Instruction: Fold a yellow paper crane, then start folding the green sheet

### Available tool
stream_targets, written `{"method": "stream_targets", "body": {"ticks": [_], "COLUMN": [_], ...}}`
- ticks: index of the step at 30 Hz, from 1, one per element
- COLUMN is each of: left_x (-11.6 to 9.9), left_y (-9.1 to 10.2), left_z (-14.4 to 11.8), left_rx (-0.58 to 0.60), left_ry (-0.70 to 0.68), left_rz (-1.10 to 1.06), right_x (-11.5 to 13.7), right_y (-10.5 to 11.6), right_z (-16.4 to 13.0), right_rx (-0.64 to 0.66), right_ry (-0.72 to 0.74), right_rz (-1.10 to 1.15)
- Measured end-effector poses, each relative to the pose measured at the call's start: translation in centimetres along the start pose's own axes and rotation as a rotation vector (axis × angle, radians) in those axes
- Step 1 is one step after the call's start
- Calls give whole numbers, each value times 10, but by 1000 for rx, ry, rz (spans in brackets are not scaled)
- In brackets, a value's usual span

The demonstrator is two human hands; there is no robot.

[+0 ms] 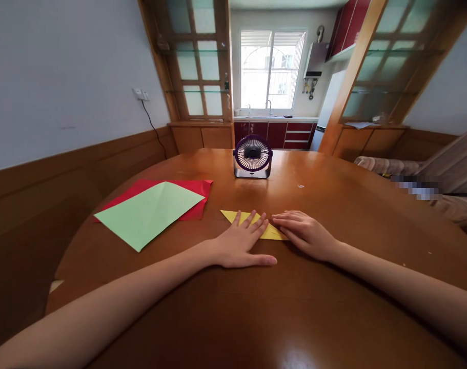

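On wooden table (pixel 333 215) | left hand (pixel 239 243), right hand (pixel 306 233) flat, fingers spread, pressing yellow paper (pixel 269 233), gripping nothing

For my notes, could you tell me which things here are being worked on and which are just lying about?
In hand: yellow paper, pressed flat by left hand and right hand.
Lying about: green sheet, red sheet under it, small fan, on the table.

Yellow paper (pixel 269 231): near part covered by left hand (pixel 239 245) and right hand (pixel 306 234), full outline unreadable. Red sheet (pixel 197 192) mostly under green sheet (pixel 150 212). Both forearms cut by bottom edge. Patch by sofa (pixel 415 187) pixelated. Table (pixel 256 318) near rim out of frame.
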State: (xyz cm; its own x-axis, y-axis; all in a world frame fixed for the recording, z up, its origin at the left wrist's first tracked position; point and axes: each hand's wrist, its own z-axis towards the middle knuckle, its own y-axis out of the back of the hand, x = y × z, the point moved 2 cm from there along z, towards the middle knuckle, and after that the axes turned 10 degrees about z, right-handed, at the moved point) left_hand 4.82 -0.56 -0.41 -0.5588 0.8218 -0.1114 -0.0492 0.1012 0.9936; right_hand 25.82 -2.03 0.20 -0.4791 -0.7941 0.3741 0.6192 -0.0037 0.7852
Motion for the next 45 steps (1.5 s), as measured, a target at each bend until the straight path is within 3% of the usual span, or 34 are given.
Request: {"method": "stream_targets", "body": {"ticks": [6, 18, 24, 28, 31, 33, 36, 40, 45], "left_x": [5, 61, 71, 64, 53, 46, 35, 18, 0], "left_y": [3, 5, 6, 8, 9, 8, 5, -1, -8], "left_z": [-3, -24, -27, -26, -24, -23, -19, -12, -10], "left_rx": [63, 11, -41, -152, -100, -68, -87, -155, -31], "left_ry": [72, 346, 344, 174, -30, -69, -21, 155, 203], "left_rz": [50, 120, 155, 193, 110, 59, 28, 2, 57], "right_x": [3, -1, 2, 5, 5, 3, -1, 1, 7], "right_y": [-5, -3, -3, -3, -2, -1, 1, -2, -24], "right_z": [-5, -6, -3, -1, 0, -1, 0, 5, 14], "right_rx": [111, 110, 92, 88, 87, 68, 30, -10, 87], "right_ry": [188, 192, 189, 187, 198, 196, 166, 97, -87], "right_rz": [-36, -9, -32, -63, -83, -100, -142, -184, -137]}}
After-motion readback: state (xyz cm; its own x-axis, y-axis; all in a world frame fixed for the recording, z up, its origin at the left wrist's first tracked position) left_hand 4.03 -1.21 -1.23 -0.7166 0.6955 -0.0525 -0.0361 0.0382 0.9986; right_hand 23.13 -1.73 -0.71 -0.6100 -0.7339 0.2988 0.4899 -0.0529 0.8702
